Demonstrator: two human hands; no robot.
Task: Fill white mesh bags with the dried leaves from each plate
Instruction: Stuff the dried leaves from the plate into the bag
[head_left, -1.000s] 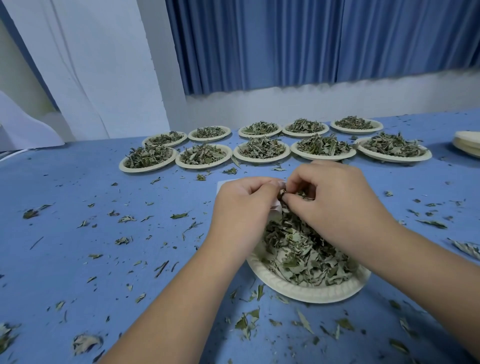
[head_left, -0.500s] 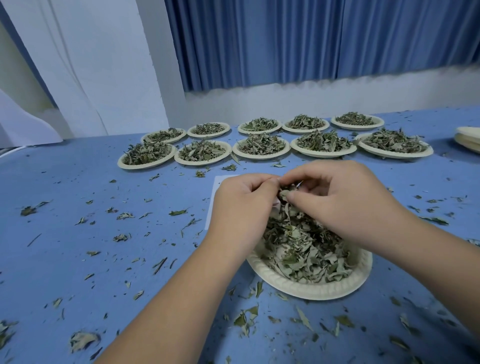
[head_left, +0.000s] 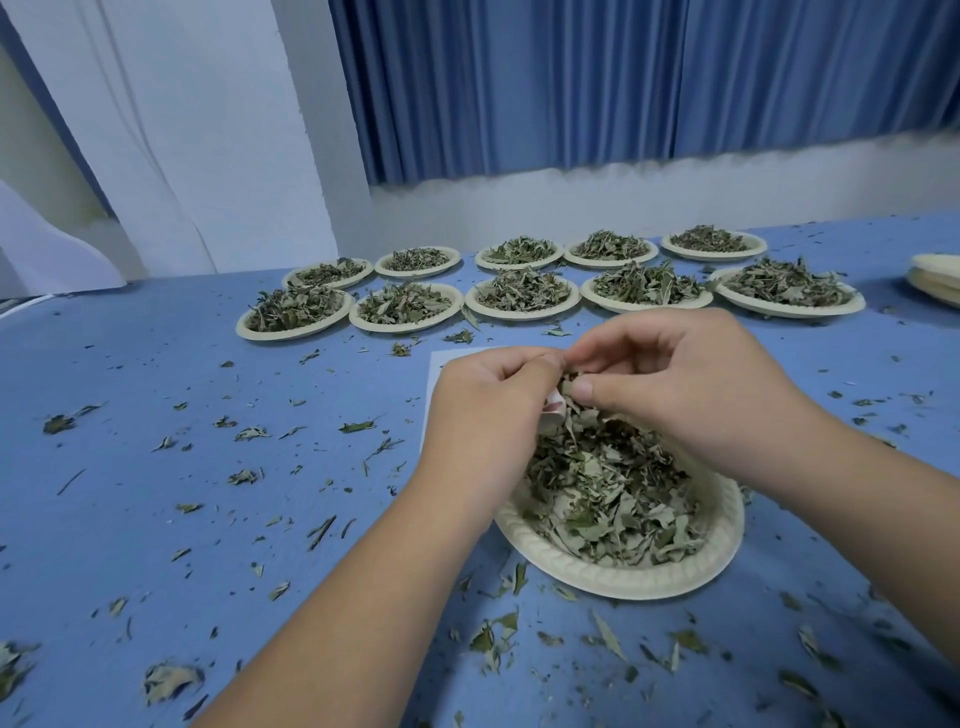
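Hands are working directly above the near plate (head_left: 623, 584) of dried leaves (head_left: 613, 499), which is sitting on the blue surface (head_left: 156, 519). The left hand (head_left: 488, 410) is gripping the white mesh bag (head_left: 554, 409) over the plate's far-left rim, with only a small fold showing. The right hand (head_left: 691, 395), its grip narrow, is pinching leaves just beside the bag.

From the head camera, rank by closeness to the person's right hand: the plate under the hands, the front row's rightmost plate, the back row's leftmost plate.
From the right hand:
1. plate under the hands, just below it.
2. front row's rightmost plate, beyond and right.
3. back row's leftmost plate, far left.
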